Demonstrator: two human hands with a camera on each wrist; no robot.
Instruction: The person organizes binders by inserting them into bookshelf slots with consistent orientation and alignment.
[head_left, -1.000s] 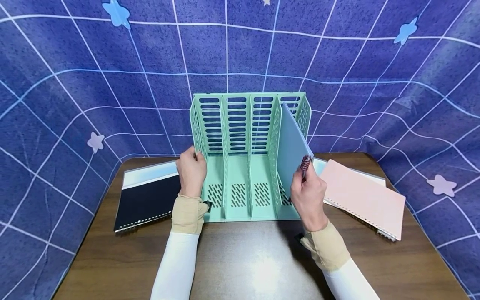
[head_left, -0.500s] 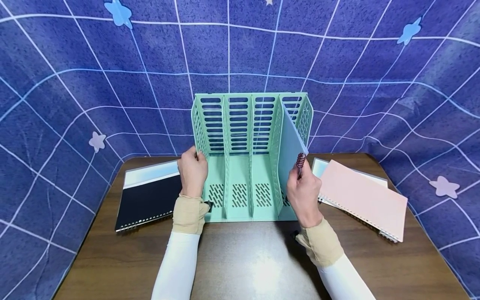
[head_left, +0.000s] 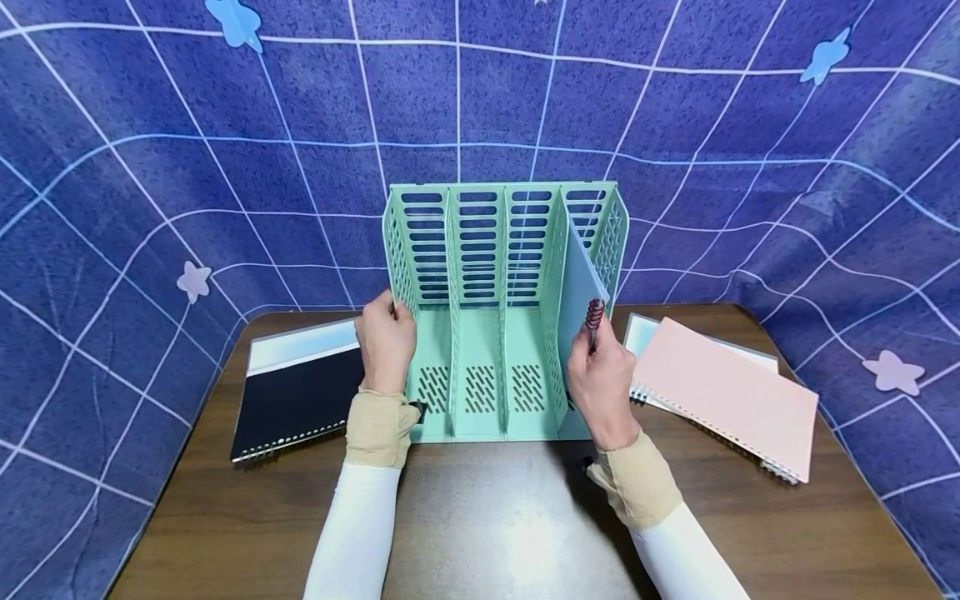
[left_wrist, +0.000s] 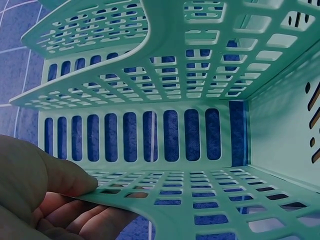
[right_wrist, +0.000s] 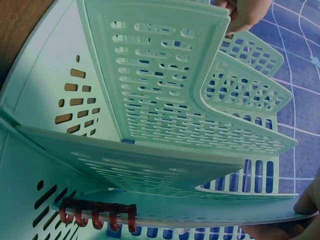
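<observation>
A mint-green file organizer with upright perforated dividers stands on the table. My left hand pinches the front edge of its leftmost side panel; in the left wrist view the thumb lies on the inner face and the fingers curl behind. With my right hand I grip a light blue spiral notebook by its near edge. It stands upright inside the rightmost compartment, close along the divider on its left. Its dark red coil shows near the compartment floor in the right wrist view.
Left of the organizer lie a black spiral notebook and a pale blue-and-white one partly under it. A pink spiral notebook overlaps another pale one at right. Behind the brown table hangs a blue star-patterned cloth.
My right hand has shifted left and slightly away, carrying the blue notebook deeper into the rightmost compartment and nearer its left divider. The left hand keeps its hold on the side panel.
</observation>
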